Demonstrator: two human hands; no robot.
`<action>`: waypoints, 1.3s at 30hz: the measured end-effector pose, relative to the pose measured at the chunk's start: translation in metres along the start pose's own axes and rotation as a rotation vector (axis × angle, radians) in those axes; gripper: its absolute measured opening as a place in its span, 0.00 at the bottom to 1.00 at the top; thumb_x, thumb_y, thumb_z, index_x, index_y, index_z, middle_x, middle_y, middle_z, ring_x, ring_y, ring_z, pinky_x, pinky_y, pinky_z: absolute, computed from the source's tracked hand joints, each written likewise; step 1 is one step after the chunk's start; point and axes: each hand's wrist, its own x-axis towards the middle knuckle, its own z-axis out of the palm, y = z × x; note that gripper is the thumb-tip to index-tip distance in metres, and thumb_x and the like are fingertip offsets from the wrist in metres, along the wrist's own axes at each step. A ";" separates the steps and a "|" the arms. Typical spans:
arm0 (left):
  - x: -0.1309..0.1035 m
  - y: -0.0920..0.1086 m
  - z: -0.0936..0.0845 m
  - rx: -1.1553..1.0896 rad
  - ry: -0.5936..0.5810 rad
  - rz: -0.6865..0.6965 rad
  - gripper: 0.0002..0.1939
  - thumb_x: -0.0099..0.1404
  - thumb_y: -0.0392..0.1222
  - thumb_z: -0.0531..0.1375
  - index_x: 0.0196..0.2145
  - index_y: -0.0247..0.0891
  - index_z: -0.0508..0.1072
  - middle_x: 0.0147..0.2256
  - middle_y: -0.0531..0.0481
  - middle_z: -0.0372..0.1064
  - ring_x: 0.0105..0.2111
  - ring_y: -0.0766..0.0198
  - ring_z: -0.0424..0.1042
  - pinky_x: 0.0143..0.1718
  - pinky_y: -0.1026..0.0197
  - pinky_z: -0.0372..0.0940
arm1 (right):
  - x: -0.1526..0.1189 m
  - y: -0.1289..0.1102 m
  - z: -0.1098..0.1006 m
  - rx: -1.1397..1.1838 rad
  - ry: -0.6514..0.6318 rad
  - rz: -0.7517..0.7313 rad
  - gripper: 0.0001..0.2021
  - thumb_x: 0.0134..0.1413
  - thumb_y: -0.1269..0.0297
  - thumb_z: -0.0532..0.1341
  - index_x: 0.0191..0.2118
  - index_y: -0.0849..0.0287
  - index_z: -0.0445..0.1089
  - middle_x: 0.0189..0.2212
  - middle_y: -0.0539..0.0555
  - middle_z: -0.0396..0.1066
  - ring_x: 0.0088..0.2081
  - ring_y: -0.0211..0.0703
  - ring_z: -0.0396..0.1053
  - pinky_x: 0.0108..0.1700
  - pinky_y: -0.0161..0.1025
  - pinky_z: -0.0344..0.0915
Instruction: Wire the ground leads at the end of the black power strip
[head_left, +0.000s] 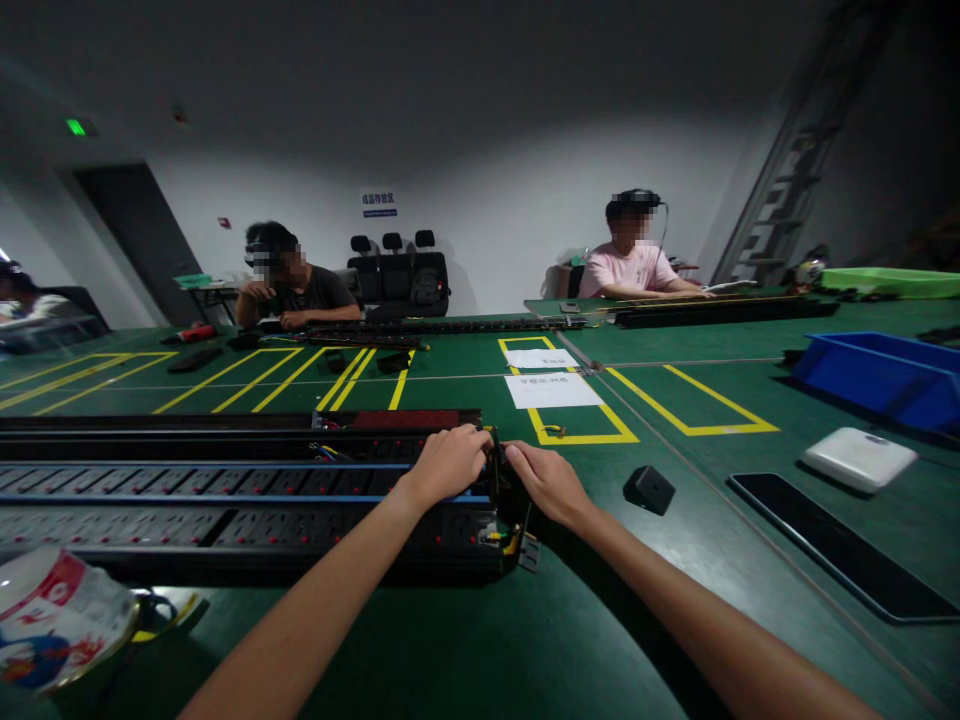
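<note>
Long black power strips (285, 525) with rows of sockets and small red lights lie side by side on the green table. My left hand (450, 462) rests over the right end of the strips, fingers curled on a power strip's end. Just beside it, my right hand (551, 482) is closed, its thumb against a dark part at that end; what its fingers hold is hidden. Below the hands, a small grey socket piece (529, 554) hangs near yellow-green wires (511, 541). A loose black block (649, 490) sits to the right of my right hand.
At right are a dark tablet-like slab (840, 545), a white box (859, 458) and a blue bin (881, 380). A printed tub (64, 620) stands at front left. White papers (553, 391) lie among yellow tape lines. Across the table, people (630, 255) sit at work.
</note>
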 end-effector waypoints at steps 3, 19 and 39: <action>0.001 0.000 0.001 -0.016 0.006 0.002 0.16 0.71 0.38 0.50 0.48 0.46 0.75 0.47 0.47 0.74 0.45 0.54 0.76 0.48 0.53 0.70 | 0.000 0.000 0.000 -0.016 0.003 0.013 0.24 0.72 0.51 0.42 0.50 0.50 0.74 0.42 0.54 0.80 0.45 0.51 0.76 0.41 0.38 0.64; 0.001 -0.003 0.002 -0.035 0.037 0.006 0.14 0.70 0.38 0.52 0.45 0.44 0.76 0.47 0.47 0.76 0.44 0.54 0.76 0.46 0.53 0.71 | 0.000 0.005 0.003 0.067 -0.030 -0.106 0.23 0.71 0.53 0.45 0.58 0.54 0.70 0.53 0.56 0.76 0.53 0.52 0.73 0.53 0.45 0.66; 0.000 0.001 0.001 0.026 0.034 -0.055 0.15 0.71 0.38 0.49 0.48 0.44 0.73 0.47 0.46 0.74 0.43 0.54 0.77 0.44 0.53 0.71 | 0.001 0.009 0.005 0.101 -0.055 -0.126 0.24 0.71 0.50 0.46 0.61 0.52 0.68 0.52 0.57 0.77 0.52 0.56 0.74 0.52 0.50 0.68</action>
